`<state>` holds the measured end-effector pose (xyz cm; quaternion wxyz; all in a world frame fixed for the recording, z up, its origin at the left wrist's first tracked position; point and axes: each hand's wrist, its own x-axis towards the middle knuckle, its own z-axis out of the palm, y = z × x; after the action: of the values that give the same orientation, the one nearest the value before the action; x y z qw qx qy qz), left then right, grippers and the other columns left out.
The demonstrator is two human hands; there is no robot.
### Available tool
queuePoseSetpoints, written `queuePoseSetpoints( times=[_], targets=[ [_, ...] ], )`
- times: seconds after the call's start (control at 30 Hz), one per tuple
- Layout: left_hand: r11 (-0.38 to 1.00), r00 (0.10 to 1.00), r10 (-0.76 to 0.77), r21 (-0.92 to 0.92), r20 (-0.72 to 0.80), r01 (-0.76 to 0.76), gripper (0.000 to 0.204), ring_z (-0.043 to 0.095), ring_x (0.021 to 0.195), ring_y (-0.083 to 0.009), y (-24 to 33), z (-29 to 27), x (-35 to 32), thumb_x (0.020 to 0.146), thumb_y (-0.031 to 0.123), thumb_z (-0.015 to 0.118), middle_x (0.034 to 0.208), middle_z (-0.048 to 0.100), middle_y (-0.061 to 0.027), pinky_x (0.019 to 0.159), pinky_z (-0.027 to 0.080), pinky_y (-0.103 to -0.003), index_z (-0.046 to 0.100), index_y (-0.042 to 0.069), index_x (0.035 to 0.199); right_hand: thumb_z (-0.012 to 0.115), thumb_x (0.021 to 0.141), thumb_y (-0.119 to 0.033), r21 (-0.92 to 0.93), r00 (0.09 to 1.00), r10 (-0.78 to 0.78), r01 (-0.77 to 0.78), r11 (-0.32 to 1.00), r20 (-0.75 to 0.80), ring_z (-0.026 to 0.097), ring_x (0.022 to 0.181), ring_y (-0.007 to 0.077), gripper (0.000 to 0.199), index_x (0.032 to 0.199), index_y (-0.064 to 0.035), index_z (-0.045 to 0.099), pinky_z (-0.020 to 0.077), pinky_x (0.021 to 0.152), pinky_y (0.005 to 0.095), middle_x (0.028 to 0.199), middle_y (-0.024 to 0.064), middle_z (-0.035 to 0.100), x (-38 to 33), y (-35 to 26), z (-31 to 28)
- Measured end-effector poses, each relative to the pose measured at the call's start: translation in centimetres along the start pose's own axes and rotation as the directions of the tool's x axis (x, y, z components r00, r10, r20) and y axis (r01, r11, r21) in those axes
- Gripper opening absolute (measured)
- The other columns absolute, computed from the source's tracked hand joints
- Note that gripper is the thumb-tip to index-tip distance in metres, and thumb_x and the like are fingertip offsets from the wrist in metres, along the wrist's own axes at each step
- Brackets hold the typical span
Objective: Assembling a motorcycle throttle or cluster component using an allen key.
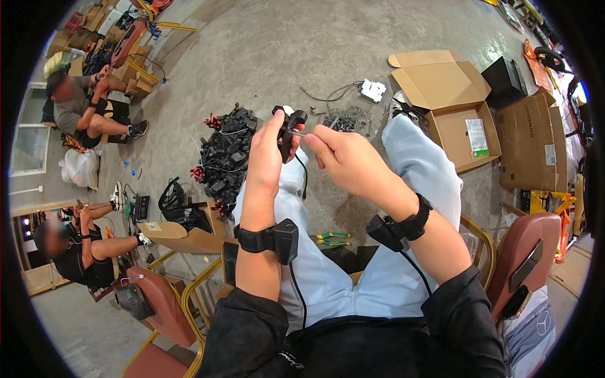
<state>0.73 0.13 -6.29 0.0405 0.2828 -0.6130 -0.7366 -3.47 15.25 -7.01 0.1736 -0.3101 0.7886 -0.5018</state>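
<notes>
In front of my knees, my left hand (265, 151) is closed around a small black plastic part (288, 140). A black cable (305, 173) hangs beneath it. My right hand (350, 160) pinches a thin metal rod-shaped tool (299, 133); its handle is hidden in the fingers. The rod reaches toward the side of the black part, and whether it sits in a screw I cannot tell. Each wrist wears a black strapped device with a cable. Just beyond the left hand lies a heap of black devices (224, 157) with red-tipped pieces.
An open cardboard box (469, 135) lies by my right foot, with a taller carton (532, 145) beside it. Green-handled pliers (331, 239) rest between my legs. Small metal pieces (350, 118) and a white device (372, 90) lie ahead. Two people sit at the left.
</notes>
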Motion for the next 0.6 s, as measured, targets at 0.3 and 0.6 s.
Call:
queuePoseSetpoints(
  times=[0.3, 0.6],
  targets=[
    [0.995, 0.999, 0.006, 0.101, 0.043, -0.01, 0.042, 0.044, 0.052, -0.005, 0.0, -0.4, 0.0, 0.093, 0.039, 0.044, 0.06, 0.052, 0.0024, 0.048, 0.031, -0.02, 0.064, 0.003, 0.084, 0.049, 0.092, -0.026, -0.267, 0.945, -0.286, 0.238, 0.934, -0.156, 0.058, 0.064, 0.0333, 0.023, 0.087, -0.005, 0.055, 0.0458, 0.053, 0.0407, 0.071, 0.0131, 0.06, 0.1, 0.4, 0.3],
    [0.998, 0.997, 0.063, -0.023, 0.052, -0.061, 0.043, 0.047, 0.054, -0.0064, -0.1, -0.3, 0.0, 0.095, 0.04, 0.043, 0.065, 0.055, 0.0002, 0.048, 0.035, -0.021, 0.063, 0.002, 0.088, 0.041, 0.098, -0.033, 0.524, 0.948, 0.222, -0.312, 0.792, 0.229, 0.048, 0.052, 0.0057, 0.04, 0.069, -0.0066, 0.047, 0.0388, 0.049, 0.0223, 0.06, 0.0007, 0.055, 0.6, 0.1, -0.5]
  ],
)
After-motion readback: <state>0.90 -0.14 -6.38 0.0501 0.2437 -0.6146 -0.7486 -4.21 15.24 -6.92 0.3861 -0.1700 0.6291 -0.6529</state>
